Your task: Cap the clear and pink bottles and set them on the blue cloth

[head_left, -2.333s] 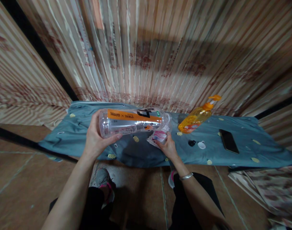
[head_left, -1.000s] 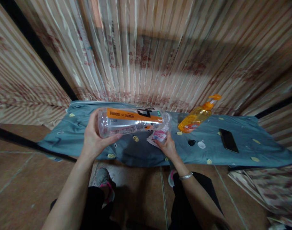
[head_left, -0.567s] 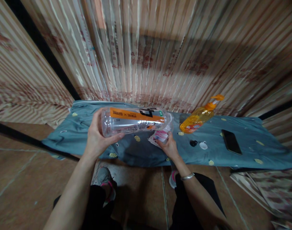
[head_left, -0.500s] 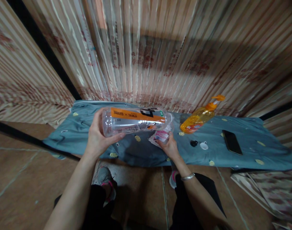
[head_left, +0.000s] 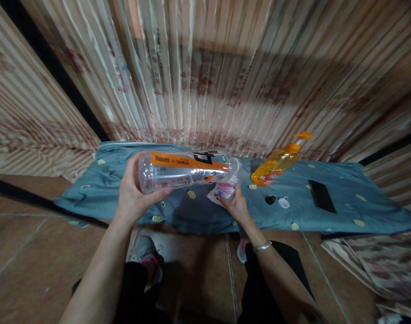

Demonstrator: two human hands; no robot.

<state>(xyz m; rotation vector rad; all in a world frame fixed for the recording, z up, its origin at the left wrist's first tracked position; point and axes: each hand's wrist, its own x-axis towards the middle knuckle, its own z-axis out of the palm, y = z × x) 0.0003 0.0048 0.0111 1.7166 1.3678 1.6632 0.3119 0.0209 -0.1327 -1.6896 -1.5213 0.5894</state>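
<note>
A large clear plastic bottle [head_left: 191, 166] with an orange and silver label lies sideways in the air above the blue cloth. My left hand [head_left: 133, 189] is wrapped round its base, at the left. The bottle's neck points right, tipped close over a pink and white packet [head_left: 223, 191]. My right hand [head_left: 237, 202] grips this packet just below the neck, with the fingers partly hidden behind it. Whether the neck touches the packet, I cannot tell. To the right stands a pump bottle [head_left: 274, 166] of orange liquid.
A blue cloth with yellow pineapple prints [head_left: 191, 220] covers the narrow bench. On it lie a black cap-like piece [head_left: 270, 199], a white one [head_left: 284, 202] and a phone [head_left: 322, 196]. A striped curtain [head_left: 205, 90] hangs behind, and dark poles [head_left: 56, 72] slant at the sides.
The whole view has shifted slightly, so everything sits a little further left. Both hands keep the same hold on the bottle and the packet.
</note>
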